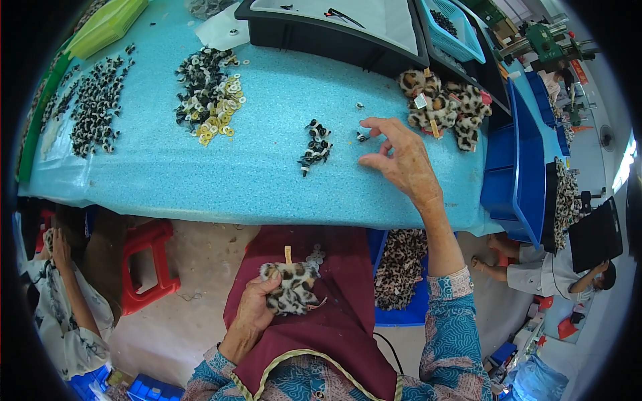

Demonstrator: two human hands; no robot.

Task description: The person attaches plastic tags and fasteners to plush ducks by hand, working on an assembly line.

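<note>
Left hand point(253, 309): low in the lap over a maroon apron point(341, 321), fingers closed around a small leopard-print plush piece point(292, 286) with a tan tag standing up from its top. Right hand point(400, 156): stretched out over the light blue speckled surface point(200, 174), palm down, fingers loosely curled and partly spread, holding nothing; fingertips just beside a single small black-and-white part point(362, 136). Small cluster of black-and-white parts point(315, 147): lying on the surface just left of the right hand. Heap of black, white and yellow rings point(208, 93): further left and farther away. Wide scatter of black-and-white parts point(93, 100): at the far left, beside a green tray point(107, 25). Group of finished leopard-print plush pieces point(445, 107): far right on the surface, beyond the right hand, near a black tray point(321, 33). Blue bins point(518, 167): at the right edge of the surface. Blue bin of leopard-print fabric point(401, 267): on the floor, right of the apron. Red stool point(144, 264): on the floor to the left. Other persons: one at the left edge, one seated at the right.
</note>
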